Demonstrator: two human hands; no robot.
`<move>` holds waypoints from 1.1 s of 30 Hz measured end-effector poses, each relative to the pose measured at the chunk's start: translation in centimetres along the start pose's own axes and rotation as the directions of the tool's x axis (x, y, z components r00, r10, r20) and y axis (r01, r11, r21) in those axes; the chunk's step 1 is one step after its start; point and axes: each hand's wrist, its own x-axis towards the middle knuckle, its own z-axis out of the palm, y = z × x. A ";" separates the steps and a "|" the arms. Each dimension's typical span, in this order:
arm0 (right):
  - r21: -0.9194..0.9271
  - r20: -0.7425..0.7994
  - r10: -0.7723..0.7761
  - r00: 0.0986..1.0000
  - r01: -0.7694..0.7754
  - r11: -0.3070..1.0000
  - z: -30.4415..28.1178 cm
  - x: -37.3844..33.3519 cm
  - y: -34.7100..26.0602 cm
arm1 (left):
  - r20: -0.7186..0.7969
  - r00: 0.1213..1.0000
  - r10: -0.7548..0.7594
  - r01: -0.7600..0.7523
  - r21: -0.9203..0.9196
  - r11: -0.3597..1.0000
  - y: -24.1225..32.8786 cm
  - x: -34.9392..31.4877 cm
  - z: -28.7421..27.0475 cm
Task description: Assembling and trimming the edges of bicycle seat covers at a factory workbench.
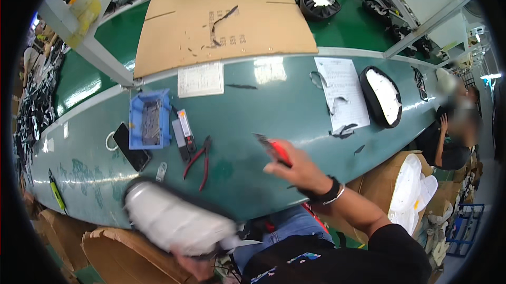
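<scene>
In my right hand (303,170) is a red-handled cutter (280,152), its metal tip pointing up and left above the green table. The fingers are closed round the handle. At the lower left, my left hand (196,267) grips the near end of a long white padded piece with a black rim (176,215). Motion blurs this piece and the left fingers. It is held at the table's front edge, partly over an open cardboard box (113,255). A similar black-rimmed white piece (383,97) lies on the table at the right.
Red-handled nippers (199,163), a blue bin (133,120), a phone (129,147) and a yellow-green cutter (56,192) lie left of centre. Paper sheets (342,94) and black scraps lie farther back. Cardboard (226,20) covers the back shelf. Another person (448,131) is at the far right.
</scene>
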 end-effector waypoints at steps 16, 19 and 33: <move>0.220 -0.718 0.257 0.647 -0.139 0.966 -36.6 25.9 16.8 | 0.183 0.690 -0.701 0.652 -0.578 0.491 8.0 9.2 8.6; 0.287 -0.810 0.325 0.488 -0.154 0.946 -40.1 30.9 21.1 | 0.282 0.684 -0.673 0.721 -0.404 0.564 10.4 9.6 14.4; 0.058 -0.674 0.121 0.729 -0.111 0.992 -42.7 28.7 23.4 | 0.518 0.591 -0.618 0.739 -0.043 0.672 19.2 15.3 35.5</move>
